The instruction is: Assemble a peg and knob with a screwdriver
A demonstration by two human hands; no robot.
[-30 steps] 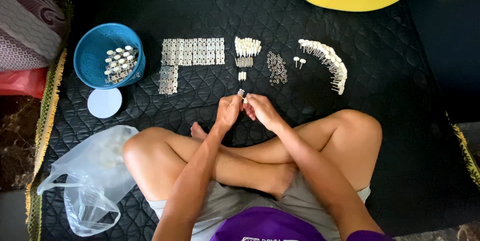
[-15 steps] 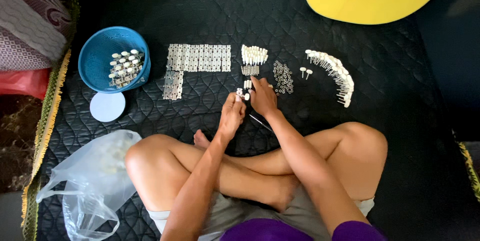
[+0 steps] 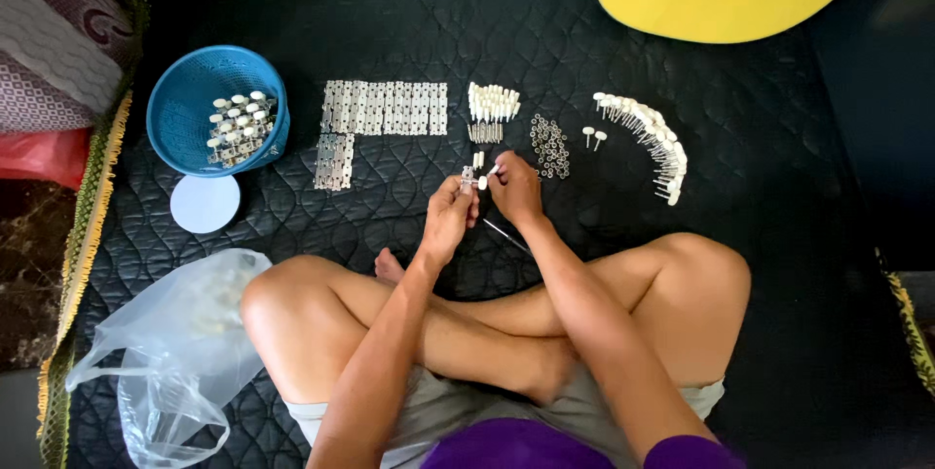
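A clear plastic bag (image 3: 166, 362), crumpled and translucent white, lies on the black quilted mat (image 3: 409, 21) at the lower left, below the blue basket (image 3: 190, 99) and touching the sitter's knee. Pale contents show dimly through it. No labels, signs or screens appear.

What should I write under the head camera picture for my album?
Sitting cross-legged on a black quilted mat, left hand and right hand pinch a small white-tipped metal part.
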